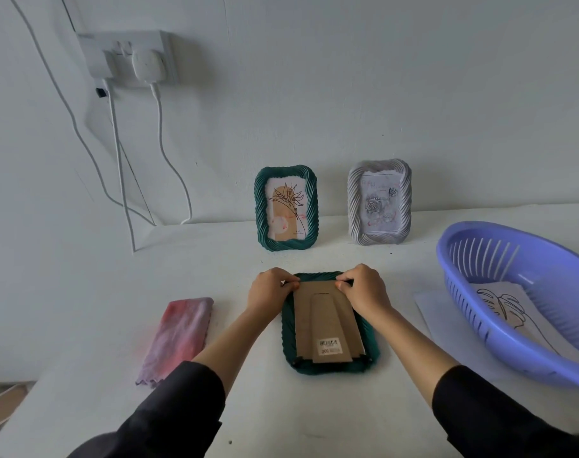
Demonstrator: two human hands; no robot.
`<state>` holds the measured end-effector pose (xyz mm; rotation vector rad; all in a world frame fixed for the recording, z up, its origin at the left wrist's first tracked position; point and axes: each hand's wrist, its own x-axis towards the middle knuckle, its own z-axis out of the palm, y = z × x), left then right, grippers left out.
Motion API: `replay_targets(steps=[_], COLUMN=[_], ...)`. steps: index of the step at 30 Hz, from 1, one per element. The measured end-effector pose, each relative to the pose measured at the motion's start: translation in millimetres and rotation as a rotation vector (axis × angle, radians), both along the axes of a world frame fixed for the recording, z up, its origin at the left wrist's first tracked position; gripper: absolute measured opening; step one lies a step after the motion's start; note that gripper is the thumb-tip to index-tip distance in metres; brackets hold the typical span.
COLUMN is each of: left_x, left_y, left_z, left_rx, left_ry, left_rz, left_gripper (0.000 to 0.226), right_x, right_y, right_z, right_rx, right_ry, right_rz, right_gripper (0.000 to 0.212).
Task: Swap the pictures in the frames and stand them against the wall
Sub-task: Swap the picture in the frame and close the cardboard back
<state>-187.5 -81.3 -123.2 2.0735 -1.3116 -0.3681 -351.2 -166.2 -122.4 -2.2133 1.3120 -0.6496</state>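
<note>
You wear a black long-sleeved top of soft, loose fabric. Your left sleeve (169,408) fills the lower left of the frame and your right sleeve (489,411) the lower right. Both end partway up the forearms, leaving your left hand (269,289) and right hand (364,287) bare.

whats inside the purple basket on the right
A white sheet with a black line drawing of a leaf lies in the purple basket. Its near wall hides the sheet's lower edge.
</note>
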Motion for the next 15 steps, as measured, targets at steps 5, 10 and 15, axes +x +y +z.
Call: replay_targets(steps=[5, 10, 15], left_x=[-6.9, -13.3, -22.0], left_y=[8.6, 23.4, 33.9], left_z=[3.1, 7.9, 10.4], left_rx=[-0.03, -0.065, 0.021], left_ry=[0.081, 0.106, 0.126], left_rz=[0.065, 0.137, 0.154], left_gripper=[0.028, 0.031, 0.028], right_x=[-10.8, -36.1, -51.0], right_y=[1.5, 2.4, 20.6], right_z=[-0.9, 3.2, -0.5], right_rx=[0.108, 0.361, 0.414], right_ry=[-0.171, -0.351, -0.235], right_rz=[0.038, -0.035, 0.01], right_gripper=[0.026, 0.034, 0.035])
